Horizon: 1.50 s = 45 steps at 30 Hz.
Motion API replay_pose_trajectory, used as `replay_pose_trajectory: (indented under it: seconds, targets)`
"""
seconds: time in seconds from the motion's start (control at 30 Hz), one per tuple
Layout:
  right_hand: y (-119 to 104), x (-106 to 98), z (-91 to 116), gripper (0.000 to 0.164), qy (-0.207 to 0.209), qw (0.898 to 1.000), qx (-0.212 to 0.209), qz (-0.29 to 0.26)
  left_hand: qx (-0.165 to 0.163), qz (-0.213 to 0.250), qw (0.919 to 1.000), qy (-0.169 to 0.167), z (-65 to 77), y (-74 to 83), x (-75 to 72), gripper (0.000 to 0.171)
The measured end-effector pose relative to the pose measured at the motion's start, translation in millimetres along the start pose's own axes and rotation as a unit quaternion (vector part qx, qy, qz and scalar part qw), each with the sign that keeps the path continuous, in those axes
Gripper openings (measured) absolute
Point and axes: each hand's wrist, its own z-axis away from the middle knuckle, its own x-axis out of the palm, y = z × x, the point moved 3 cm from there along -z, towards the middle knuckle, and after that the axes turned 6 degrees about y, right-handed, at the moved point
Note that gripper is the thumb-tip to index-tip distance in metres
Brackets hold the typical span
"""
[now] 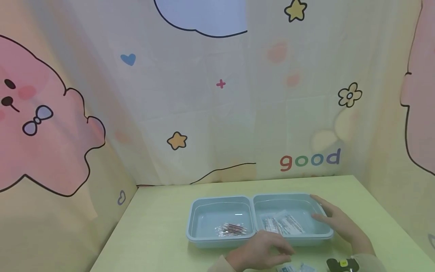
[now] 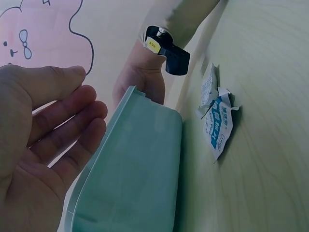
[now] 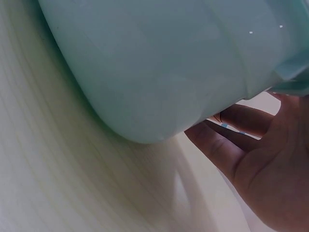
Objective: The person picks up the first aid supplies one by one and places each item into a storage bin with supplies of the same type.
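Two pale blue plastic trays stand side by side on the table. My right hand (image 1: 336, 221) grips the right tray (image 1: 292, 237) at its right end, thumb over the rim; in the right wrist view, fingers (image 3: 217, 142) lie against the outer wall. White printed packets (image 1: 283, 223) lie in this tray. The left tray (image 1: 204, 239) holds several red-brown-tipped swabs (image 1: 234, 229) in clear wrapping. My left hand (image 1: 263, 249) hovers before the trays' front rim, fingers loosely bent, nothing in them. Below it, crumpled alcohol pad wrappers (image 2: 218, 121) lie on the table.
The pale yellow-green table (image 1: 153, 226) carries the trays near its middle. A printed cloth (image 1: 190, 94) hangs behind and on both sides of it. A small black device (image 1: 343, 264) is strapped to the right wrist.
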Motion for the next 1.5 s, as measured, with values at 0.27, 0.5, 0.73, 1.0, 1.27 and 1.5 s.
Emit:
replay_pose_trajectory:
  seconds: [0.27,0.5,0.73,1.0,1.27,1.5]
  targets:
    - [-0.7,-0.1,0.5,0.073,0.000,1.000,0.002,0.006,-0.002,-0.012,0.9999,0.000,-0.9,1.6,-3.2,0.015]
    - [-0.3,-0.3,0.3,0.073,-0.001,1.000,0.001,0.006,-0.002,-0.016,0.9999,0.001,-0.2,-1.1,-0.5,0.016]
    - [1.8,-1.1,-1.4,0.072,0.001,1.000,-0.010,0.005,-0.009,0.001,0.9994,-0.032,1.4,-2.1,4.8,0.022]
    - [4.0,-0.8,-2.4,0.071,-0.002,1.000,-0.014,0.001,-0.081,0.026,0.9908,-0.105,5.6,-5.6,12.1,0.026]
    - [4.0,-0.6,-3.4,0.072,-0.003,1.000,-0.006,0.007,-0.148,0.075,0.9775,-0.130,10.8,-8.8,17.2,0.030]
    - [2.6,-0.1,-2.7,0.072,-0.004,1.000,-0.002,0.005,-0.228,0.161,0.9491,-0.146,16.5,-14.4,21.4,0.032]
